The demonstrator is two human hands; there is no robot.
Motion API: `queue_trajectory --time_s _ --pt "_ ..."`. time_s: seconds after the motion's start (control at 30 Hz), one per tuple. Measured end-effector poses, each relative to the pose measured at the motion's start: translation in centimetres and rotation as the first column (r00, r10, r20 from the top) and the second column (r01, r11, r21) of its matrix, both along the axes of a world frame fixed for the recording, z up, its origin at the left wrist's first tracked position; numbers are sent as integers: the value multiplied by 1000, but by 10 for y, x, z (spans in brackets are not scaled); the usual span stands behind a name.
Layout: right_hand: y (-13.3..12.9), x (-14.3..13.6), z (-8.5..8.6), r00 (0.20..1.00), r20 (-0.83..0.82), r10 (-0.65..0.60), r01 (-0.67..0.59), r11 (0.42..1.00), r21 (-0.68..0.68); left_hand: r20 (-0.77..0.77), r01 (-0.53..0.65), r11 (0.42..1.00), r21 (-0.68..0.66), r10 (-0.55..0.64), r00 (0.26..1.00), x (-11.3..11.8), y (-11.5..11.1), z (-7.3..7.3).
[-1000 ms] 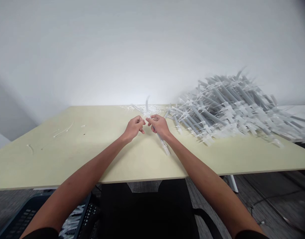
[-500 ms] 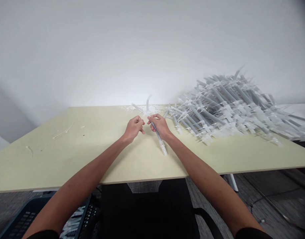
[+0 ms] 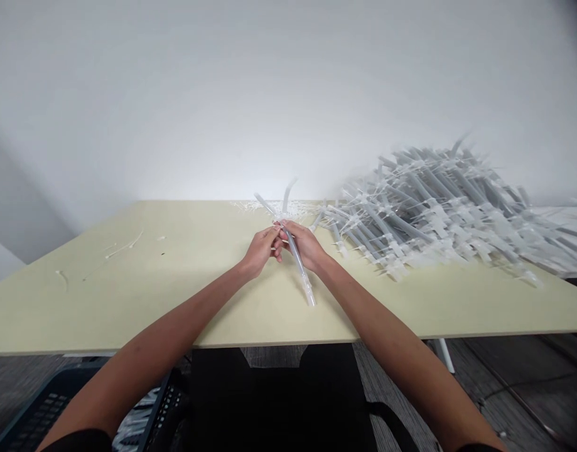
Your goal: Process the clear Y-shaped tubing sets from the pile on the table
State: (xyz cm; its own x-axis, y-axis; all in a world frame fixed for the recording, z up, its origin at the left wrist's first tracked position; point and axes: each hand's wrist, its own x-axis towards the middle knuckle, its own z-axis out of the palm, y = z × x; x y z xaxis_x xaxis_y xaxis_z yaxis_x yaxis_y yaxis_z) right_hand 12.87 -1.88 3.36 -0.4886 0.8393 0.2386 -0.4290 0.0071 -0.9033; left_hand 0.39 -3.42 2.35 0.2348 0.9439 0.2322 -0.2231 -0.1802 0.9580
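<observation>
A branched assembly of grey tubing (image 3: pixel 295 251) is held above the middle of the table. One long leg slants toward me and ends in a clear sleeve (image 3: pixel 310 295); two shorter legs point away. Wrapped around the tubing just below where the legs meet is my right hand (image 3: pixel 306 243), closed. My left hand (image 3: pixel 264 248) is closed too, its thumb and fingertips pinched at the same joint against the right fingers. Any small part between the fingertips is hidden.
A large heap of similar tube assemblies (image 3: pixel 410 207) covers the table's right side. Small white scraps (image 3: pixel 297 207) lie along the wall edge. Loose cable ties (image 3: pixel 124 247) are at the left. Below the table's front left stands a dark basket (image 3: pixel 38 408) with more tubing inside.
My left hand has moved right and its fingers have come together at the tube joint, meeting the right hand. The near end of the tubing is slightly lower in view.
</observation>
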Motion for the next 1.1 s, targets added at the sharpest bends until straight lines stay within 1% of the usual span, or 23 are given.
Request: queue_trajectory --time_s 0.1,0.2,0.3,0.4,0.5,0.57,0.73,0.83,0.9,0.97,1.1 --pt "1 0 0 1000 -10 -2 2 1000 -27 -20 7 999 54 -6 1000 1 -1 0" --pt "3 3 2 999 6 -33 34 998 -56 -22 15 997 74 -14 1000 5 -4 3" --pt "3 6 5 998 8 -57 57 995 -83 37 32 997 64 -35 999 7 -7 8" --pt "3 7 8 999 -12 -39 37 995 -93 100 87 995 38 -90 991 6 -9 13" --pt "2 6 8 1000 -8 -5 4 996 -90 121 102 995 1 -102 987 3 -9 15" --pt "2 6 7 1000 6 -7 7 997 -80 111 94 996 -9 -93 989 1 -8 14" --pt "6 5 3 994 -22 -105 105 994 -36 57 24 1000 14 -25 998 -1 -4 10" --pt "7 3 1 981 1 -193 193 981 -23 16 -25 999 41 24 1000 1 -3 10" --pt "6 0 0 970 14 -242 242 970 -14 -1 -43 998 34 43 999 2 -2 10" --pt "5 -2 0 965 4 -262 262 965 -6 -3 -44 999 14 45 999 3 -2 10" --pt "3 -2 1 970 10 -244 244 970 -10 30 8 1000 26 -9 1000 2 -2 9"
